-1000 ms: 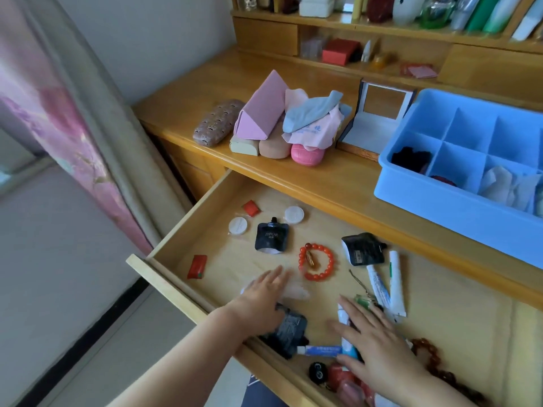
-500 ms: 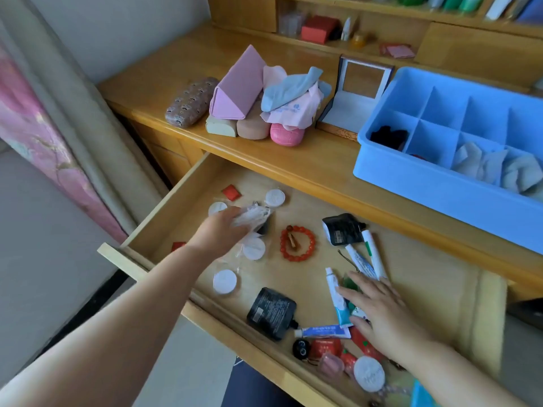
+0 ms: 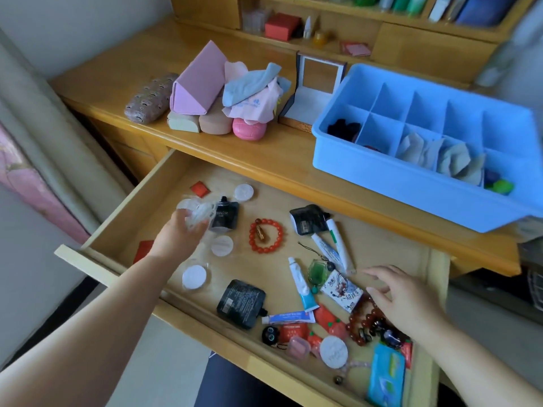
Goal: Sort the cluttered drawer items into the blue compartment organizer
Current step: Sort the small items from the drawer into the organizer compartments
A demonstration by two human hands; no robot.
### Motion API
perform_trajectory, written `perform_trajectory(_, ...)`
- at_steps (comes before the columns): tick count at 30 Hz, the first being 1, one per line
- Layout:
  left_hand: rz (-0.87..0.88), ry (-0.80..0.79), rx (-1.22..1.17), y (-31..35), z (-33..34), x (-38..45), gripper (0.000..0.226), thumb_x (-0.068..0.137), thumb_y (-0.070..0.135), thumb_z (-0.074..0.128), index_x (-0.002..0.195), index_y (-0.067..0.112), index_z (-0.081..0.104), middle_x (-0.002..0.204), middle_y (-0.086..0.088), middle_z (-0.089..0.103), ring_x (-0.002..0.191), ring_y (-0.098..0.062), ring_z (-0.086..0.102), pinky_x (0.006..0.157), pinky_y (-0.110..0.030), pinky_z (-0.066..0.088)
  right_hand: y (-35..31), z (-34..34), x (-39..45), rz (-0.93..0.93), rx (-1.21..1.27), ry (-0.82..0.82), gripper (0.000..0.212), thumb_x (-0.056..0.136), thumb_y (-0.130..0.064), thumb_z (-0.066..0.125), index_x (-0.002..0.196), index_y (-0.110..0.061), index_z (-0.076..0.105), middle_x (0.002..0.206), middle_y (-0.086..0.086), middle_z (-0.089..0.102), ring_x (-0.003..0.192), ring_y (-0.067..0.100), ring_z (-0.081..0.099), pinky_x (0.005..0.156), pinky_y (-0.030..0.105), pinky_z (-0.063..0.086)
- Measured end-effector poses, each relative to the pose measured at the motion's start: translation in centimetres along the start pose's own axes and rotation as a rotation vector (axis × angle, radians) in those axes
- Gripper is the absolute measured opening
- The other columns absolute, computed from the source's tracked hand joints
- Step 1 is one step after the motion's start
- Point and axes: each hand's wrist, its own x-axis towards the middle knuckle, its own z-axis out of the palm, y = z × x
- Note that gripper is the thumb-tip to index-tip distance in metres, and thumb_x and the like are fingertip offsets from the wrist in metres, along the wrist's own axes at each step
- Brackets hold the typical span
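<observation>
Head view. We log an open light-wood drawer (image 3: 123, 221) under the desk's front edge. Our left hand (image 3: 179, 233), near the drawer's back left corner, curls its fingers round a crumpled clear plastic wrapper (image 3: 199, 214); we judge it lifted for sorting. No long axis reads in the bunched wrapper.

Our right hand (image 3: 402, 298) hovers over the dark red bead string (image 3: 364, 324) near the drawer's right edge, fingers spread, gripping nothing.

The blue plastic compartment organizer (image 3: 411, 183) sits at the desk's right front edge, long axis along that edge.
</observation>
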Motion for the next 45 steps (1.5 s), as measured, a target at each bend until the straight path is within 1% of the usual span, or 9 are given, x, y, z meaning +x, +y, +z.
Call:
perform_trajectory(5, 0.375, -0.004, 0.283, 1.6, 1.4, -3.6, 0.076, 0.081, 0.042, 0.068, 0.143, 0.018, 0.031, 0.144, -0.008, 0.033, 0.128, -0.028, 0.038, 0.101, -0.039, 0.037, -0.5, 0.3, -0.9, -0.023, -0.147, -0.238, 0.069, 0.074, -0.057, 0.067, 0.135, -0.046, 0.035, 0.123, -0.022, 0.051, 0.091, -0.001, 0.059, 0.063, 0.014, 0.04)
perform_trajectory(10, 0.595, -0.574, 0.659, 4.0, 5.7, -9.3, 0.085, 0.067, 0.049, 0.075, 0.139, 0.035, 0.031, 0.133, 0.007, 0.031, 0.117, -0.016, 0.042, 0.089, -0.031, 0.047, -1.2, 1.8, 0.0, -0.051, -0.273, -0.244, 0.049, 0.086, -0.037, 0.062, 0.13, -0.032, 0.042, 0.122, -0.004, 0.057, 0.101, 0.021, 0.061, 0.072, 0.028, 0.045)
perform_trajectory(19, 0.478, -0.254, 0.642, 4.1, 5.0, -8.1, 0.029, 0.088, 0.017, 0.052, 0.116, 0.025, 0.055, 0.121, 0.003, 0.048, 0.108, -0.019, 0.049, 0.083, -0.028, 0.043, 0.8, -1.4, 1.5, 0.144, 0.058, -0.169, 0.018, 0.092, -0.017, 0.054, 0.101, -0.028, 0.065, 0.099, -0.01, 0.065, 0.086, 0.011, 0.06, 0.071, 0.024, 0.048)
perform_trajectory(25, 0.57, -0.594, 0.666, 6.0, 8.3, -11.4, 0.058, 0.073, 0.065, 0.063, 0.115, 0.027, 0.051, 0.108, 0.008, 0.057, 0.095, -0.015, 0.057, 0.083, -0.032, 0.049, 0.8, -2.4, 0.8, -0.033, -0.58, -0.568, 0.06, 0.058, -0.076, 0.063, 0.103, -0.037, 0.057, 0.1, -0.015, 0.062, 0.09, 0.012, 0.057, 0.063, 0.027, 0.039)
perform_trajectory(28, 0.611, -0.596, 0.769, 6.6, 10.1, -12.2, 0.05, 0.077, 0.054, 0.062, 0.116, 0.024, 0.051, 0.109, 0.003, 0.059, 0.098, -0.02, 0.059, 0.082, -0.034, 0.049, 0.5, -1.6, 0.7, -0.019, -0.515, -0.62, 0.044, 0.064, -0.067, 0.067, 0.095, -0.036, 0.059, 0.094, -0.014, 0.061, 0.083, 0.012, 0.056, 0.056, 0.024, 0.036)
perform_trajectory(32, 0.556, -0.486, 0.721, 6.3, 10.0, -11.4, 0.028, 0.092, 0.039, 0.051, 0.117, 0.027, 0.054, 0.112, 0.003, 0.061, 0.099, -0.021, 0.06, 0.075, -0.03, 0.047, 0.2, -1.2, 1.0, 0.053, -0.289, -0.476, 0.01, 0.086, -0.041, 0.06, 0.08, -0.033, 0.056, 0.092, -0.009, 0.062, 0.076, 0.01, 0.054, 0.051, 0.022, 0.033)
perform_trajectory(37, 0.431, -0.297, 0.648, 5.6, 9.6, -10.6, 0.02, 0.093, 0.028, 0.051, 0.111, 0.018, 0.048, 0.108, 0.0, 0.057, 0.092, -0.023, 0.061, 0.065, -0.029, 0.042, 0.2, -1.0, 1.5, 0.161, -0.132, -0.24, 0.012, 0.09, -0.037, 0.058, 0.098, -0.028, 0.059, 0.101, -0.004, 0.066, 0.078, 0.014, 0.057, 0.05, 0.022, 0.034)
perform_trajectory(41, 0.462, -0.232, 0.443, 5.6, 9.3, -10.8, 0.013, 0.092, 0.016, 0.046, 0.101, 0.023, 0.051, 0.101, 0.004, 0.056, 0.081, -0.021, 0.059, 0.062, -0.028, 0.041, 0.3, -1.9, 1.4, 0.148, 0.094, -0.141, 0.028, 0.093, -0.024, 0.056, 0.121, -0.026, 0.058, 0.122, -0.006, 0.06, 0.106, 0.015, 0.057, 0.085, 0.025, 0.047)
perform_trajectory(45, 0.523, -0.193, 0.117, 7.3, 7.7, -11.4, 0.016, 0.09, 0.013, 0.051, 0.087, 0.028, 0.052, 0.08, 0.007, 0.059, 0.07, -0.015, 0.055, 0.058, -0.027, 0.044, -0.5, -5.0, 0.1, -0.028, 0.184, 0.081, 0.022, 0.092, -0.023, 0.057, 0.113, -0.025, 0.064, 0.1, -0.015, 0.063, 0.088, 0.005, 0.061, 0.078, 0.022, 0.051)
